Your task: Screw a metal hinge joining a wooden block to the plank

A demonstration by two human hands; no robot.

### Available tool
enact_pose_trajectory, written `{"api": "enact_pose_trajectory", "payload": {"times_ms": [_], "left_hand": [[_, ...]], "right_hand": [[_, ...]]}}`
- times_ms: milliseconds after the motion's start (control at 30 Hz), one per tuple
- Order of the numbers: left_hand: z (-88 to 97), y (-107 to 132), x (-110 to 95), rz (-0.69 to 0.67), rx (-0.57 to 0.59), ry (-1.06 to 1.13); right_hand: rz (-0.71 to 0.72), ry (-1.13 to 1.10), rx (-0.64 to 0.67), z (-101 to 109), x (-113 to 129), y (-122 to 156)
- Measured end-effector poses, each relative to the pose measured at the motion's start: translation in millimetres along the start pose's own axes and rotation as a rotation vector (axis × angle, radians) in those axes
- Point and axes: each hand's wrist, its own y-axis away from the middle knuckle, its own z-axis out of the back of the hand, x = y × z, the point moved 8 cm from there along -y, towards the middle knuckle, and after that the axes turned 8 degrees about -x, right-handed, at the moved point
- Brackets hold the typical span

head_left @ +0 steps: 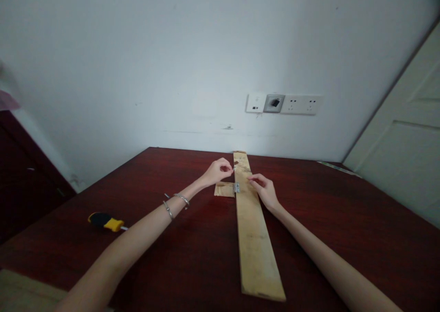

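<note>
A long wooden board (256,234) lies lengthwise on the dark red table. At its left edge, a small metal hinge (237,187) sits where a short wooden piece (224,190) meets the board. My left hand (218,171) is closed in a pinch beyond the hinge, at the board's left side; a tiny light metallic piece (234,168) shows at its fingertips, too small to name. Thumb and fingers of my right hand (265,190) come together at the board's right edge, over its surface. Whatever they may hold is too small to make out.
A yellow and black screwdriver (107,221) lies to the left, its shaft partly behind my left forearm. The table (192,252) meets a white wall with sockets (302,104). A pale panelled door (409,133) stands at the right.
</note>
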Motion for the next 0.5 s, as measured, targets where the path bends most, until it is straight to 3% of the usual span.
{"api": "enact_pose_trajectory", "payload": {"times_ms": [167, 500], "left_hand": [[-23.5, 4.3, -9.5, 0.024, 0.001, 0.089], [-24.6, 4.9, -26.0, 0.003, 0.048, 0.127]], "right_hand": [[0.064, -0.009, 0.072, -1.9, 24.6, -6.8], [0.113, 0.000, 0.111, -11.8, 49.0, -12.1]]}}
